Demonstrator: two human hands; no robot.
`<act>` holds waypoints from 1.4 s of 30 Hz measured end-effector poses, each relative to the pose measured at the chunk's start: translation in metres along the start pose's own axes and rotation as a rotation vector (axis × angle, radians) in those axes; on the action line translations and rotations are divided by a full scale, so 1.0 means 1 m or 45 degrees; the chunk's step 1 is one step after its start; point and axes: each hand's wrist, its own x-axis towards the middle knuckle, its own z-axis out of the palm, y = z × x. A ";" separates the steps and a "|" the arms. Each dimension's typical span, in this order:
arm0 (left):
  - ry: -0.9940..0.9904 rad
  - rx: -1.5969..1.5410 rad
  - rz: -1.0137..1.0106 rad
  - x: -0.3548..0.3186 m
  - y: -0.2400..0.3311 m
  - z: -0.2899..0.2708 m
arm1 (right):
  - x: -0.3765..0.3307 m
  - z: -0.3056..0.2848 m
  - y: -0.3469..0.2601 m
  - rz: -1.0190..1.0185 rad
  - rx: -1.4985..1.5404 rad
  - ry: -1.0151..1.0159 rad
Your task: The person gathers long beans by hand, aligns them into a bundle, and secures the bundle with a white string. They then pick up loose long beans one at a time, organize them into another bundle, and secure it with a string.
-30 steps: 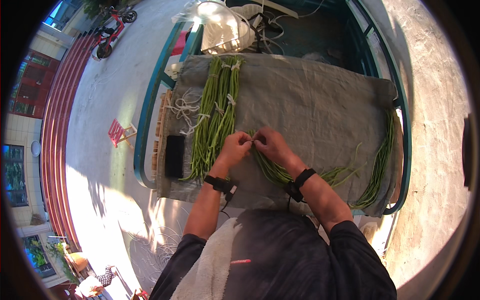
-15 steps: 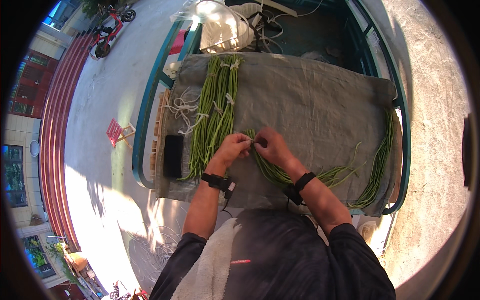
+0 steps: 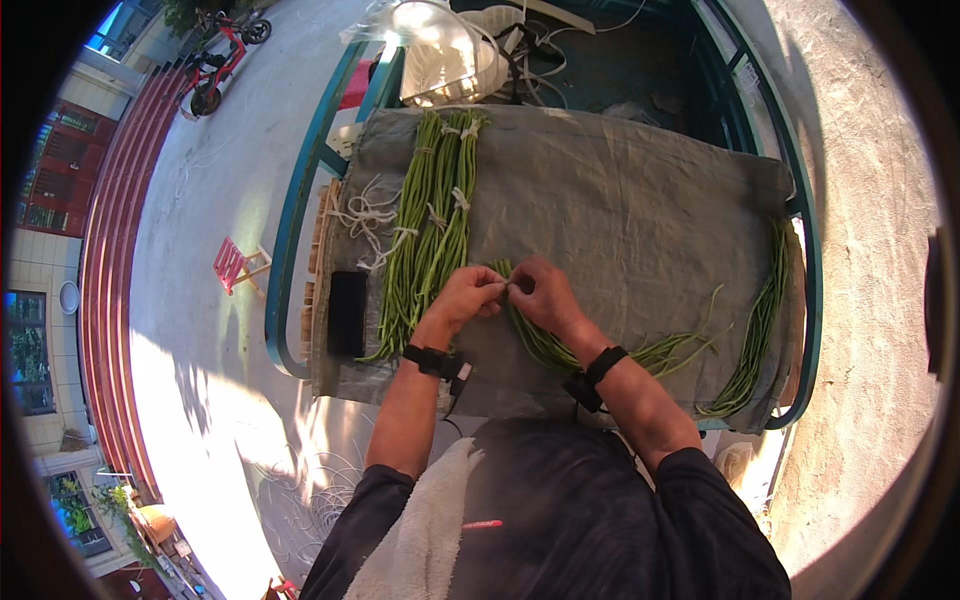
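A slim green bundle of long beans (image 3: 540, 335) lies slanted on grey sackcloth (image 3: 640, 210), pinched at its top by the left hand (image 3: 468, 297) and right hand (image 3: 540, 293), now slightly lower than before.

Green long beans (image 3: 432, 220) are laid on a grey-brown woven cloth (image 3: 620, 210), tied with white string (image 3: 365, 215). A black phone (image 3: 347, 312) and teal cart rails (image 3: 295, 200) are seen, and black wristbands (image 3: 596, 377) are worn.

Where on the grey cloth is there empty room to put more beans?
The grey woven cloth lies bare between the tied green long-bean bundles on the left and the loose long beans at the right edge. It is crowded around both hands and near the black phone.
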 end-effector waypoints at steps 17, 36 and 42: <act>0.375 -0.118 0.396 -0.003 -0.017 0.020 | -0.005 -0.003 0.002 -0.016 -0.068 0.158; 0.785 0.151 0.538 -0.017 -0.020 0.047 | -0.025 -0.009 -0.043 0.262 -0.854 -0.428; 0.692 0.109 0.572 -0.014 -0.027 0.046 | -0.023 -0.008 -0.036 0.298 -0.799 -0.381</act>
